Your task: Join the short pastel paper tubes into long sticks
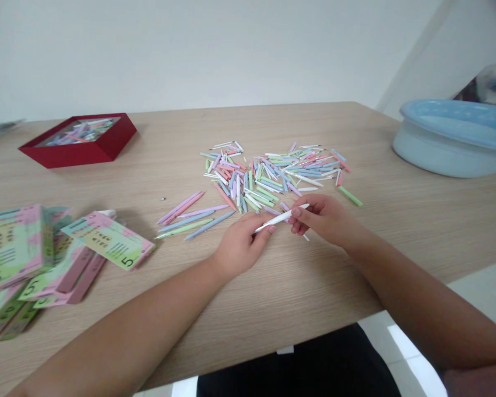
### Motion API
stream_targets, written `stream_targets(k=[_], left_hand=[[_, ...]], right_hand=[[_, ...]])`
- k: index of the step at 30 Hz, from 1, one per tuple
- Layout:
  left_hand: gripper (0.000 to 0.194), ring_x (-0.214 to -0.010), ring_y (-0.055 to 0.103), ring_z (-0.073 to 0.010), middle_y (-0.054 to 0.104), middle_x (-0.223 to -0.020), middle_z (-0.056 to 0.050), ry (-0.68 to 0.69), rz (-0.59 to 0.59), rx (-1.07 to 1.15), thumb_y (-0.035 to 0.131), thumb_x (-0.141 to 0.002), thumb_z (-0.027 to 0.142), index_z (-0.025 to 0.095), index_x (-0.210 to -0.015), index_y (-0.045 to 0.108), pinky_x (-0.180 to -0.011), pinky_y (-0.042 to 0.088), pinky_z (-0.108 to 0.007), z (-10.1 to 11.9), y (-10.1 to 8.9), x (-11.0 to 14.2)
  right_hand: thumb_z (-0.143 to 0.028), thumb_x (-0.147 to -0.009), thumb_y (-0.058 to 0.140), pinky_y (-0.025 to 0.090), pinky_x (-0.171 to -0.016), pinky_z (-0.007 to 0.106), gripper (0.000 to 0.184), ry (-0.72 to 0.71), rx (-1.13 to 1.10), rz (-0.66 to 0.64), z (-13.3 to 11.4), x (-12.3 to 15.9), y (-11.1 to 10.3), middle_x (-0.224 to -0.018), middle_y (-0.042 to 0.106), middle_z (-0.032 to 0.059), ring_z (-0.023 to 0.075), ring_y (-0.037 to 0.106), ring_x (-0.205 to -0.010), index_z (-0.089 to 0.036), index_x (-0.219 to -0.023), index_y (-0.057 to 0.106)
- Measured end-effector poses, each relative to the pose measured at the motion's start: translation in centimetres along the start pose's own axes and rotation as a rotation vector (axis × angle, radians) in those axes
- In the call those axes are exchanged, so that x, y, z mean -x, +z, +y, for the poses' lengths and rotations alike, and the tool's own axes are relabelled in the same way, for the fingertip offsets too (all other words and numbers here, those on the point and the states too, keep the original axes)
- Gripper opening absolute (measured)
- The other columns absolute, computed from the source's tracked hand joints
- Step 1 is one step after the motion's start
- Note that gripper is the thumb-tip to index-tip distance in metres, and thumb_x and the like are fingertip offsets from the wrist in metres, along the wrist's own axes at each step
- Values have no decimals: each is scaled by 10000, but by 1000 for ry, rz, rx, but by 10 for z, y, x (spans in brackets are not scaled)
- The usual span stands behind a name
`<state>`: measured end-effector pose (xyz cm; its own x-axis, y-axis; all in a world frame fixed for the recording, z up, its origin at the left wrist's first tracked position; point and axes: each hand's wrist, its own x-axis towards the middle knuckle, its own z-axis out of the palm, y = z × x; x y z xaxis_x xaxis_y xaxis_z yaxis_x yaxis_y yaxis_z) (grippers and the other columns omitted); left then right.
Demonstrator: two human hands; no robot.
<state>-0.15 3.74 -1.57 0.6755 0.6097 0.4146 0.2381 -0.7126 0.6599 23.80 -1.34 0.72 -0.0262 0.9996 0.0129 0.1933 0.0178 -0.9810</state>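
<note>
Between my two hands, above the near part of the table, is a white pen [281, 216], slanting up to the right. My left hand [247, 238] pinches its lower left end. At the upper right end, the fingers of my right hand [320, 216] close around it. A thin white piece pokes out below the right fingers; I cannot tell what it is. Just beyond my hands lies a loose pile of pastel pen parts [268, 179]. Left of the pile, several longer pens [194, 216] in purple, pink, blue and green lie side by side.
A red box [116, 140] full of pen parts stands at the back left. Pastel cartons [109, 237] marked 5 are heaped at the front left. A pale blue basin [446, 149] stands at the right. Near the longer pens is a tiny metallic piece [162, 198].
</note>
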Motion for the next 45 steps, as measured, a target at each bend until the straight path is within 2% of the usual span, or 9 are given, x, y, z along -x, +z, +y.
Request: stream_targets(k=[2, 5, 13, 21, 25, 29, 34, 41, 45], left_hand=[[315, -940, 655, -209, 736, -1011, -57, -8, -27, -7, 488, -1087, 372, 232, -1241, 724, -871, 484, -328, 0, -1, 0], [334, -934, 663, -203, 747, -1025, -53, -17, -89, 16, 460, -1097, 378, 228, -1232, 726, -852, 478, -315, 0, -1, -1], [380, -793, 600, -170, 688, -856, -21, -111, -137, 220, 492, -1074, 465, 191, -1109, 753, -745, 434, -280, -8, 2, -4], [456, -545, 370, -123, 464, -576, 37, -314, -299, 609, 629, -958, 601, 168, -927, 771, -552, 289, -263, -15, -10, -14], [466, -594, 414, -131, 493, -632, 24, -213, -254, 424, 536, -1020, 573, 167, -911, 736, -565, 311, -253, -13, -10, -12], [412, -697, 530, -155, 599, -744, -8, -41, -195, 91, 447, -1081, 470, 177, -951, 706, -654, 372, -267, -10, -7, -6], [384, -775, 625, -197, 687, -847, -51, 76, -217, -173, 383, -1099, 418, 196, -1040, 691, -717, 422, -302, -6, -10, -3], [361, -897, 689, -244, 737, -961, -80, 54, -274, -303, 383, -1090, 405, 211, -1073, 688, -789, 495, -348, -4, -5, -2], [343, -986, 698, -262, 741, -1100, -96, -48, -209, -249, 442, -1071, 441, 224, -1217, 665, -844, 528, -375, -6, 3, -2]], right_hand=[[-581, -831, 811, 620, -647, 314, 399, 59, 7, -5, -2, 2, -2, -759, 775, 56, 176, 738, -676, -195, -862, 717], [-539, -833, 821, 597, -665, 299, 356, 18, 50, -34, -2, 5, -4, -814, 785, 57, 175, 732, -733, -200, -881, 726], [-472, -859, 812, 333, -474, 259, 259, -140, 237, -36, 4, 10, -10, -658, 619, -14, 115, 486, -552, -226, -933, 776], [-425, -928, 733, 357, -531, 281, 195, -266, 442, -54, -4, 15, -9, -786, 724, 26, 133, 530, -607, -243, -934, 801], [-396, -915, 752, 389, -543, 276, 147, -242, 523, -17, -4, 14, -7, -703, 695, -7, 129, 557, -577, -252, -932, 778], [-408, -979, 672, 517, -601, 273, 184, -128, 394, -98, 1, 13, -4, -736, 723, -7, 145, 681, -636, -234, -919, 673], [-486, -997, 639, 557, -553, 265, 266, -23, 284, -136, 8, 12, -5, -731, 710, -10, 139, 683, -581, -233, -922, 610], [-485, -1007, 602, 476, -476, 234, 278, 91, 436, -233, 12, 7, -6, -636, 679, -29, 134, 649, -511, -233, -890, 598], [-453, -937, 700, 463, -512, 254, 242, 14, 548, -174, 10, 1, -16, -603, 655, -27, 142, 623, -532, -232, -852, 649]])
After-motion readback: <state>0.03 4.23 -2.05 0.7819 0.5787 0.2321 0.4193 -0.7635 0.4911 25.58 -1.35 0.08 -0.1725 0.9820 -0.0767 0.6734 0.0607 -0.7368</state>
